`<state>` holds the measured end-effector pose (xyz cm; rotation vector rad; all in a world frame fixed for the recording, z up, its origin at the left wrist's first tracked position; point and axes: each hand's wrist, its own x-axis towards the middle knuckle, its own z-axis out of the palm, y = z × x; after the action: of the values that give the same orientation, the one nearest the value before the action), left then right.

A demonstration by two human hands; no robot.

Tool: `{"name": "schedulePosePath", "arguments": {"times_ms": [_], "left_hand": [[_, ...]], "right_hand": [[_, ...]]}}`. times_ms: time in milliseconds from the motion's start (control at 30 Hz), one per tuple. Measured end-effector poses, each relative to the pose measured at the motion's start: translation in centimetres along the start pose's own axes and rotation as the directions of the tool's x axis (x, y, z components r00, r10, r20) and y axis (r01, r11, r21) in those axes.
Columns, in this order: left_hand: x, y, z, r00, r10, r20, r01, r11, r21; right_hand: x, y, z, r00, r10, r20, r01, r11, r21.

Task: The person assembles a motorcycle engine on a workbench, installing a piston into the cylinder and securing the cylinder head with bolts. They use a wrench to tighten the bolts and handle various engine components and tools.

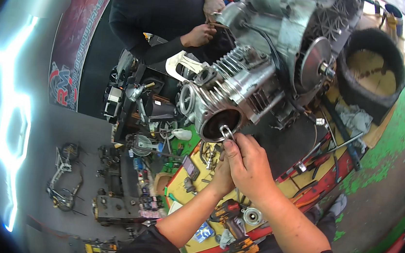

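A large metal engine (260,83) with a finned cylinder lies on its side in front of me. My right hand (252,163) is closed in a pinch on a small shiny metal piece with a looped end (226,131). This piece stands at the round dark opening (220,123) in the engine's near end; whether it touches the inside I cannot tell. Just below and left, my left hand (225,176) is curled against my right hand. Its fingertips are partly hidden, and what they hold I cannot make out.
A co-worker's hand (200,35) is at the engine's far side. Below my arms, a yellow-topped bench (190,246) bears a cordless drill (226,211), a phone (190,167) and a round metal part (252,216). A black open container (396,79) stands right, near a grey rag (354,119).
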<state>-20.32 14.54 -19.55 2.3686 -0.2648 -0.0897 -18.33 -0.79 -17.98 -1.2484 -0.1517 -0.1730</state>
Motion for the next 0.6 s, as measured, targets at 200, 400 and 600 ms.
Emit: {"name": "schedulePosePath", "arguments": {"times_ms": [200, 400, 600], "left_hand": [[-0.15, -0.16, 0.45, 1.000, 0.025, -0.007, -0.025, 0.999, 0.034], [-0.24, -0.28, 0.07, 0.999, 0.050, -0.005, -0.049, 0.996, 0.072], [-0.20, -0.24, -0.26, 0.998, 0.062, 0.003, -0.062, 0.992, 0.111]], "right_hand": [[-0.27, 0.48, 0.38, 1.000, 0.007, -0.005, -0.007, 0.999, -0.031], [-0.45, 0.67, 0.75, 0.999, 0.038, -0.019, -0.038, 0.999, 0.002], [-0.38, 0.52, 0.73, 0.996, 0.089, -0.005, -0.089, 0.995, 0.041]]}}
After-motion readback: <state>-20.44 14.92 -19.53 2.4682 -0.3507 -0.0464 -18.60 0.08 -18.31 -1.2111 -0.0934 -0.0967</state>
